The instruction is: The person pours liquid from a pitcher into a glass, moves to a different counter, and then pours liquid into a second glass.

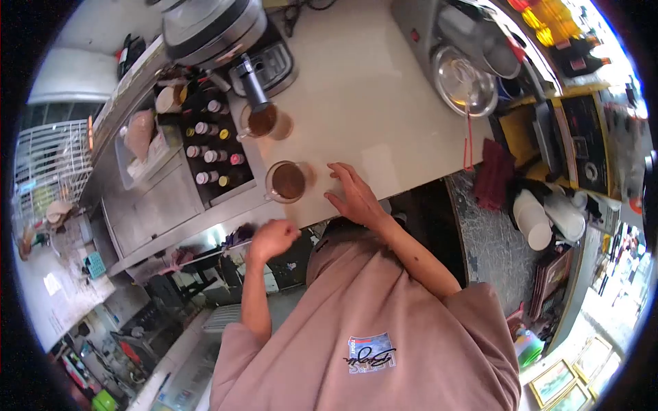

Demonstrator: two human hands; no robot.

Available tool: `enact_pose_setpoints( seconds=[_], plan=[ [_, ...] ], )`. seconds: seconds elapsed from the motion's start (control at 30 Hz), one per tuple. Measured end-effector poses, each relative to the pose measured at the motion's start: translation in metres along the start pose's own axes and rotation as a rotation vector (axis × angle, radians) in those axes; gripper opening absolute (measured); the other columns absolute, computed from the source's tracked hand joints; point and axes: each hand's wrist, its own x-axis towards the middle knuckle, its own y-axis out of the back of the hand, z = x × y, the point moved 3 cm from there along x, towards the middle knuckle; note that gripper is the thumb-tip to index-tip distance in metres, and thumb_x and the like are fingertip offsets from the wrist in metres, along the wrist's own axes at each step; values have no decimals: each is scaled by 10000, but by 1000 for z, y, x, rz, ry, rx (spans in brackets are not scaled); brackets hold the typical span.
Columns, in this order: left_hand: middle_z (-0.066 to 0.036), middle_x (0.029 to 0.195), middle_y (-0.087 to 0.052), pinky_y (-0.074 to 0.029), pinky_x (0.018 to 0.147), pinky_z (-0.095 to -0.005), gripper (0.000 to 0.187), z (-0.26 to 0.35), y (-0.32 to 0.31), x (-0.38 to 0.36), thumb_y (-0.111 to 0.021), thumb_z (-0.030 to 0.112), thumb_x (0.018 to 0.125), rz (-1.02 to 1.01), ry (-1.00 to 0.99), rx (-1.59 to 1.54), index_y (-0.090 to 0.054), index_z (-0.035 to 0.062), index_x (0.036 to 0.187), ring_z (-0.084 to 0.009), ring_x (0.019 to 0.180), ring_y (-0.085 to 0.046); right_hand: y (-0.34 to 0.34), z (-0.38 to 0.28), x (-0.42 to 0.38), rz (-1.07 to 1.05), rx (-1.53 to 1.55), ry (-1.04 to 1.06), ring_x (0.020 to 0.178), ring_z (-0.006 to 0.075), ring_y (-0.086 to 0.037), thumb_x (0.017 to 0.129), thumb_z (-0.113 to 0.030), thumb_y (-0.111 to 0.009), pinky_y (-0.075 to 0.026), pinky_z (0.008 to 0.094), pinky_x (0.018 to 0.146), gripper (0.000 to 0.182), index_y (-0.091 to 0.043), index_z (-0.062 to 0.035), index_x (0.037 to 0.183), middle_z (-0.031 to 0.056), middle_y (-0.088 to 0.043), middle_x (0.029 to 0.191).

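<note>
My left hand [275, 240] is held in front of the counter's edge with its fingers curled in. Whatever it may hold is hidden. Over the counter, my right hand [355, 195] has its fingers apart and nothing in them. Between and just beyond the hands, a glass mug [288, 182] of dark brown drink stands upright, apart from both. A second glass mug [261, 122] with brown contents stands farther back. The black portafilter handle [252, 83] of the espresso machine [212, 31] reaches out over its rim.
Several capped bottles [214, 156] fill a recess on the left, beside a plastic tub [144, 147]. At the back right is a metal bowl [465, 82]. A dark red cloth [495, 175] and stacked white cups [531, 219] lie on the right. The pale countertop [349, 89] ends near my body.
</note>
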Motion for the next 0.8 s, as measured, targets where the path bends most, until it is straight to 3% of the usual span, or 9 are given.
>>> enact_pose_setpoints(
  seconds=[0.17,0.23,0.27,0.37,0.5,0.57,0.67,0.73,0.8],
  plan=[
    [-180,861,-698,-524,718,-446,273,126,-28,23,-645,283,943,-97,-192,-138,-661,10,948,-356,808,-690,46,15,-54,158,38,-81,1060,295,-647,866,-70,-736,-533,397,925,586,-472,-47,1389,163,-535,1316],
    [-174,914,-693,-523,746,-447,236,167,-42,40,-646,253,941,112,-475,-40,-656,20,973,-370,860,-677,72,27,-90,255,11,-166,1015,295,-668,879,-55,-716,-552,408,866,505,-520,-76,1344,165,-558,1296],
    [-174,914,-693,-523,746,-447,236,188,-48,47,-646,253,941,86,-510,-19,-656,20,973,-370,860,-677,87,32,-112,298,1,-183,1015,295,-668,879,-55,-716,-552,408,866,505,-520,-76,1344,165,-558,1296],
    [-163,965,-689,-522,768,-444,182,261,-61,65,-646,198,941,83,-675,49,-662,30,1007,-373,897,-665,130,57,-192,605,8,-272,880,282,-699,887,-43,-715,-559,393,797,376,-600,-66,1245,160,-618,1208],
    [-149,963,-679,-527,760,-420,155,346,-101,74,-642,167,947,76,-858,115,-651,25,1009,-349,871,-668,179,78,-316,877,-24,-431,856,234,-687,920,-35,-688,-541,340,755,258,-637,-53,1172,141,-657,1104],
    [-139,939,-675,-527,758,-434,139,379,-134,67,-645,158,938,22,-901,132,-641,30,991,-354,870,-665,193,85,-384,1140,-180,-500,750,135,-643,924,-14,-673,-500,278,673,173,-665,-26,1097,73,-688,926],
    [-130,962,-664,-525,780,-447,120,424,-189,60,-644,144,934,-68,-966,188,-630,32,975,-351,906,-654,199,90,-482,1376,-183,-668,727,118,-638,936,-22,-663,-501,272,679,124,-686,-26,1058,54,-693,836],
    [-136,1118,-641,-514,869,-450,117,444,-226,52,-647,138,931,-174,-895,279,-635,38,990,-351,1039,-631,196,88,-541,1502,-218,-714,711,116,-636,938,-29,-665,-502,273,671,118,-692,-24,1054,54,-692,820],
    [-147,1199,-610,-494,923,-454,139,455,-262,49,-656,138,925,-171,-986,310,-640,43,1024,-362,1117,-597,190,83,-593,1628,-262,-755,695,114,-634,940,-36,-668,-503,275,663,114,-697,-23,1049,54,-690,804]
  ],
)
